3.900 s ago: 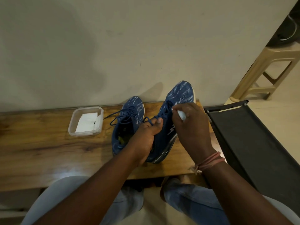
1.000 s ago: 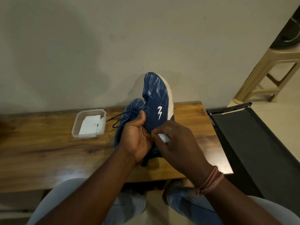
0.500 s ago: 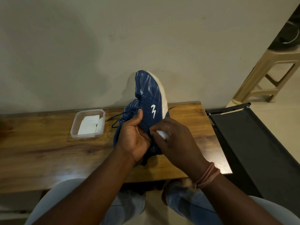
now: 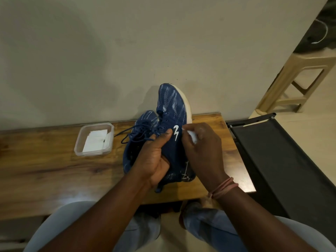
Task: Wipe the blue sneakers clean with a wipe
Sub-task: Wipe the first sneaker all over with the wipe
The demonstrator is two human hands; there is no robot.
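Observation:
One blue sneaker (image 4: 171, 108) with a white sole stands tipped up on its heel, toe pointing up against the wall. My left hand (image 4: 154, 157) grips it at the collar, thumb by the laces. My right hand (image 4: 203, 151) pinches a small white wipe (image 4: 192, 136) against the sneaker's side, just right of the white logo. The second blue sneaker (image 4: 143, 128) lies on the wooden bench (image 4: 45, 170) behind my left hand, mostly hidden, its laces loose.
A clear plastic tub (image 4: 94, 139) holding folded white wipes sits on the bench to the left of the sneakers. A black fabric frame (image 4: 281, 160) stands to the right of the bench. A beige plastic stool (image 4: 300, 79) stands at the far right. The wall is directly behind.
The held sneaker went from lying tilted to tipped up on its heel. Over the last second my right hand with the wipe has slid up the sneaker's side to beside the logo.

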